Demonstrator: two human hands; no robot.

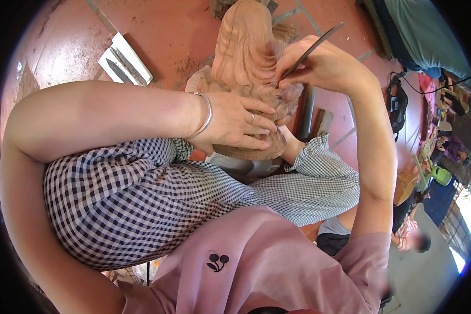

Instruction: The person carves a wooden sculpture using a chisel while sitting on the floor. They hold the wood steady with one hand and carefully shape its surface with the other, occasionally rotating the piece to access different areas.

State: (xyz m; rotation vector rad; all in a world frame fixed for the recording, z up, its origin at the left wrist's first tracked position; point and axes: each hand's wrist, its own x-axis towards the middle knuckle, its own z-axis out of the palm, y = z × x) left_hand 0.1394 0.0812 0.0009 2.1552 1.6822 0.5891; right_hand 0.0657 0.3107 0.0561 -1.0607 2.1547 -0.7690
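A reddish-brown wood carving [243, 47], with flowing folds above and a knobbly, petal-like base, stands between my legs. My left hand [234, 121] lies across the base, its fingers stretched out and a little apart. A ring and a silver bangle show on this arm. On the carving's right side, my right hand [322, 65] pinches a long, thin, dark file-like tool [319, 43]. The tool slants down to the left, and its lower tip meets the carving where folds and base join. Whether that tip is a blade or a rasp, I cannot tell.
On the red tiled floor [167, 26] at left lies a white tray-like piece [144, 78] with dark flat strips. A dark cylinder [306, 112] and a wood block [323, 123] sit right of the carving. Another person's legs [429, 34] show at far right, near a black bag [399, 107].
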